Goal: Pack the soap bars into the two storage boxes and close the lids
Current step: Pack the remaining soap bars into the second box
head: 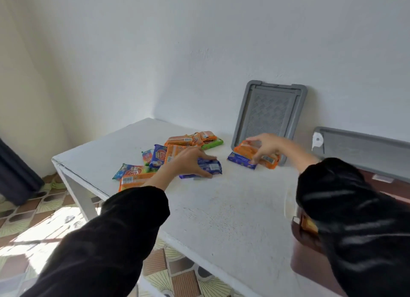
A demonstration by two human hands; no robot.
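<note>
Several wrapped soap bars lie in a loose pile (168,150) at the far left of the white table (221,212). My left hand (188,161) grips a blue soap bar (210,167) lying on the table. My right hand (266,147) pinches an orange soap bar (246,151) that rests on another blue bar (240,160). A brown storage box (306,248) stands at the right edge, mostly hidden by my right sleeve. One grey lid (268,114) leans upright against the wall. A second grey lid (363,150) leans behind the box.
The table stands in a corner against white walls. Its left and near edges drop to a patterned tile floor (44,225). A dark curtain (15,177) hangs at the far left.
</note>
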